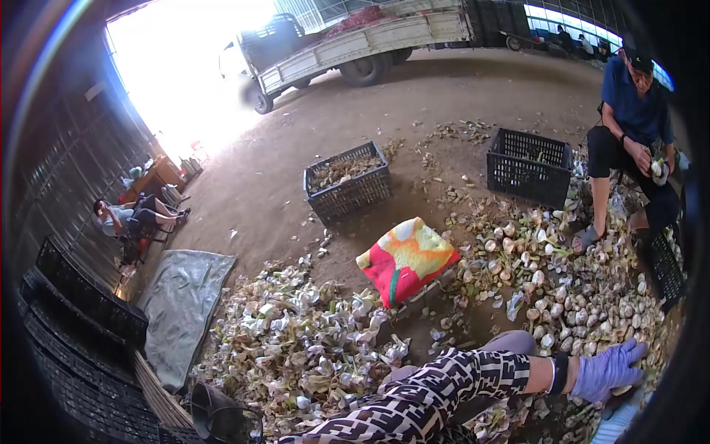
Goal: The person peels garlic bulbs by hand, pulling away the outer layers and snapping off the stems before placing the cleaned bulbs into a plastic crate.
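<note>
My left hand [608, 370], in a purple glove with a dark band at the wrist, reaches to the lower right over the garlic bulbs [573, 325]. Its fingers are stretched and apart. Black-and-white patterned cloth [436, 385] covers the forearm. Just below it, at the dark edge of the view, is pale striped knit [620, 423] with a dark part, seemingly my right hand in a work glove. The fingers there are hidden. A heap of loose garlic skins and stalks [288, 340] spreads on the ground to the left.
A red and yellow cushion [410, 259] sits in the middle. Beyond stand two black crates, one with scraps [347, 181], one [529, 166] near a seated person [636, 126] holding garlic. Stacked crates [81, 355] and a grey sheet [181, 311] lie left. A truck [362, 44] stands behind.
</note>
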Demonstrator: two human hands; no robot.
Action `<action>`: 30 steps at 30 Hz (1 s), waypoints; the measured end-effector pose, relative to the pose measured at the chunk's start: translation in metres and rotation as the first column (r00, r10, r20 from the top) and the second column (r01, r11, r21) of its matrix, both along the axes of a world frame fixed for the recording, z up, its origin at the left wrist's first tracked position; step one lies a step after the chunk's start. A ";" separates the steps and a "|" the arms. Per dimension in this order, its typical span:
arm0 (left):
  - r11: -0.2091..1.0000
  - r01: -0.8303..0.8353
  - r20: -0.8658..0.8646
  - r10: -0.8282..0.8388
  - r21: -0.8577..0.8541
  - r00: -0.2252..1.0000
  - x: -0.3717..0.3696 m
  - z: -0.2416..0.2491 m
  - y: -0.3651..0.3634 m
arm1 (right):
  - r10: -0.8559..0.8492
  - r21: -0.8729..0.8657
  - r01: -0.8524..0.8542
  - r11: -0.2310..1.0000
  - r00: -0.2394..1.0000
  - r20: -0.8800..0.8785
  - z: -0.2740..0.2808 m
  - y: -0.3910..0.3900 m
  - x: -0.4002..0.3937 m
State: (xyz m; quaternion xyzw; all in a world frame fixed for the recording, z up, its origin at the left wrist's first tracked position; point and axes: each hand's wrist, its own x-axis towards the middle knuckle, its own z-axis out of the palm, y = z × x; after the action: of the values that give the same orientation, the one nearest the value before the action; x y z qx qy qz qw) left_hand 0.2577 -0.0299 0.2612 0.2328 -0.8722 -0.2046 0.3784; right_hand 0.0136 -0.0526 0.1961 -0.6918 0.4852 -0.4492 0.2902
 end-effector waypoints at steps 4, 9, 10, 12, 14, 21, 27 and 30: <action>0.948 -0.089 -0.121 0.055 -0.304 0.991 -0.030 -0.026 -0.016 | -0.103 -0.167 0.042 0.985 0.920 -0.379 0.010 0.011 -0.007; 0.889 -0.030 -0.069 -0.002 -0.458 0.998 -0.039 -0.043 -0.021 | -0.267 -0.352 -0.008 0.936 0.635 -0.725 0.010 0.027 -0.017; 0.892 -0.028 -0.072 -0.006 -0.452 0.997 -0.043 -0.049 -0.022 | -0.300 -0.381 -0.030 0.924 0.560 -0.773 0.011 0.030 -0.018; 0.868 -0.061 -0.100 0.013 -0.492 0.995 -0.054 -0.061 -0.023 | -0.366 -0.429 -0.082 0.900 0.394 -0.843 0.011 0.036 -0.021; 0.829 -0.096 -0.115 0.038 -0.551 0.993 -0.056 -0.062 -0.023 | -0.393 -0.443 -0.113 0.889 0.307 -0.867 0.033 0.049 0.003; 0.987 0.073 -0.332 -0.022 0.142 0.943 -0.029 -0.016 -0.010 | -0.482 -0.549 -0.065 0.833 0.403 -0.778 0.052 0.053 0.026; -0.019 0.903 -0.833 0.379 0.429 0.403 -0.011 0.003 -0.015 | -0.422 -0.462 0.124 0.878 0.653 -0.629 0.047 0.052 0.018; 0.028 0.811 -0.781 0.292 0.584 0.552 0.000 0.013 -0.013 | -0.405 -0.398 0.207 0.894 0.753 -0.519 0.041 0.052 0.009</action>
State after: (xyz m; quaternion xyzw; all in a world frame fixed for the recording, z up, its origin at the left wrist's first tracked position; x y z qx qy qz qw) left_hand 0.2576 -0.0432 0.2741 0.1058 -0.2672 -0.8768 0.3855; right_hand 0.0227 -0.0004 0.2368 -0.7434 0.5804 -0.3254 -0.0680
